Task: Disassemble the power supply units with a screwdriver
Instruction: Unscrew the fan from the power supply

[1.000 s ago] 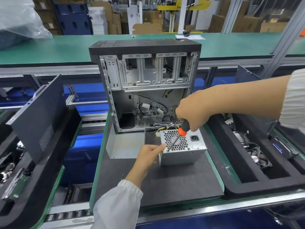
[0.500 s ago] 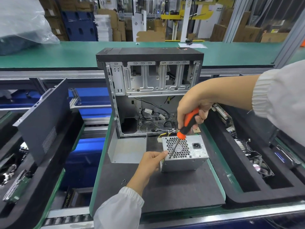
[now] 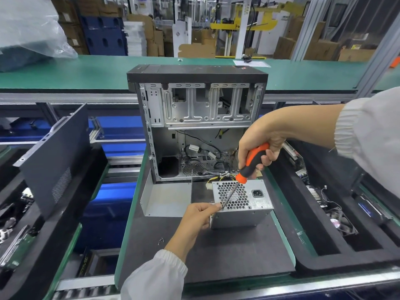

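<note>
Green counter (image 3: 279, 226) with a black mat holds the silver metal power box (image 3: 241, 204). Cardboard boxes (image 3: 320, 48) fill the room. The right hand (image 3: 259, 146) has its grip around the orange screwdriver (image 3: 244, 176); the left hand (image 3: 199, 215) pinches the box's corner.

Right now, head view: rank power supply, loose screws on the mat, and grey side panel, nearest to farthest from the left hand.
1. Power supply: touching the left hand, on its right.
2. Loose screws: on the mat, left of the wrist.
3. Grey side panel: far left, leaning upright.
</note>
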{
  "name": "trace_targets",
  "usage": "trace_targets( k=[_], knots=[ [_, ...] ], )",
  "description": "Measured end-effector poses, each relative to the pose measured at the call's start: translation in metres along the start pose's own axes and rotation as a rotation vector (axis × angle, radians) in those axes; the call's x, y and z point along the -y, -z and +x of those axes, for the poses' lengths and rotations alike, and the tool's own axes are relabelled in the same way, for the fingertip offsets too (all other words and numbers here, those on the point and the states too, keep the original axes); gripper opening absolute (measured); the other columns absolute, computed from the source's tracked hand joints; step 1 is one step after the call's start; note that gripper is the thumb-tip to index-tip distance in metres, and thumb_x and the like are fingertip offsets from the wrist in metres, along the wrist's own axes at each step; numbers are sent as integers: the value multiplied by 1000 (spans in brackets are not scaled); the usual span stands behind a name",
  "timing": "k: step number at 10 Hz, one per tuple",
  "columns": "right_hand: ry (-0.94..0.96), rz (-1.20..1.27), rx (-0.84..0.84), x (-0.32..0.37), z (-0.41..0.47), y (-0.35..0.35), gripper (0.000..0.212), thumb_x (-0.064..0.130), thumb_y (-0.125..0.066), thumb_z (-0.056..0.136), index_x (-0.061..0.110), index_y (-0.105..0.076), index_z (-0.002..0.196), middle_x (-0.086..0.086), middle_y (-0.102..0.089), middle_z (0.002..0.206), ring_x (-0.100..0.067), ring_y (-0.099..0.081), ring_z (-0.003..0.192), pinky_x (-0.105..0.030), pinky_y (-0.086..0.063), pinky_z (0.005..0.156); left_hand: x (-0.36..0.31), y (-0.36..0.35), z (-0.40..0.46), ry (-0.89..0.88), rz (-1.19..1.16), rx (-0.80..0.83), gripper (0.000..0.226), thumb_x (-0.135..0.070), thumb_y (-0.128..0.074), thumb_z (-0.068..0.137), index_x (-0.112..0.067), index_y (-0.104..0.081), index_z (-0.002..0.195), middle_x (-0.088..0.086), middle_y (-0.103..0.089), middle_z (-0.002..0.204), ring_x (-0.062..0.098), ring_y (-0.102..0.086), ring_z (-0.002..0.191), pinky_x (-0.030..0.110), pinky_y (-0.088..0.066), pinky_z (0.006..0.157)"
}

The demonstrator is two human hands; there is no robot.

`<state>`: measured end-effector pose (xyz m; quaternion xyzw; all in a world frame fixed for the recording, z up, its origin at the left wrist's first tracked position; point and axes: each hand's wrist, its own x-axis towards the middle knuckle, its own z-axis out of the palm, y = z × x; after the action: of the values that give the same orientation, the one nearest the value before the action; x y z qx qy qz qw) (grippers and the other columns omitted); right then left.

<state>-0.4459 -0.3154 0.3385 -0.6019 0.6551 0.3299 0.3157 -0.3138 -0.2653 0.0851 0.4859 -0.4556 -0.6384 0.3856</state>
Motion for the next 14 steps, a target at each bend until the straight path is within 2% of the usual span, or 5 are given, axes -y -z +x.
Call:
trace_targets(
  k=[1, 6, 9, 12, 14],
  knots=[
    [36, 49, -56, 2, -2, -6, 24, 18, -58, 93, -1, -64, 105, -9, -58, 82, -12, -44, 51, -15, -34, 43, -1, 0, 0, -3, 1, 0, 25, -29, -72, 87, -14, -73, 68, 9, -14, 67, 21, -9, 60, 30, -10, 54],
    [872, -1733, -853, 29, -14, -51, 17, 5, -54, 84, 18, -63, 76, 2, -50, 77, -21, -44, 73, -31, -34, 53, -10, 3, 4, -7, 82, 20, 45, -32, -62, 95, -18, -36, 61, -3, -13, 57, 15, -8, 53, 27, -8, 49],
    [90, -909, -564, 34, -16, -33, 47, 56, -47, 94, 10, -53, 86, -1, -55, 78, -21, -50, 66, -27, -28, 43, -15, 1, 1, 0, 157, 9, 56, -31, -66, 93, -22, -31, 49, -2, -13, 56, 13, -13, 48, 20, -18, 44],
    [384, -1368, -751, 32, -25, -53, 20, 17, -45, 98, 10, -56, 113, -11, -58, 105, -20, -38, 58, -31, -34, 53, -18, 1, 1, 56, 87, 18, 47, -33, -69, 90, -17, -38, 59, 1, -13, 59, 14, -13, 48, 23, -14, 47],
    [127, -1025, -440, 46, -25, -42, 25, 25, -41, 101, 5, -54, 97, -10, -65, 91, -23, -50, 66, -27, -41, 53, -21, 3, 1, 39, 132, 57, 54, -30, -66, 93, -19, -35, 50, -3, -20, 50, 9, -24, 40, 19, -21, 43]
  ],
)
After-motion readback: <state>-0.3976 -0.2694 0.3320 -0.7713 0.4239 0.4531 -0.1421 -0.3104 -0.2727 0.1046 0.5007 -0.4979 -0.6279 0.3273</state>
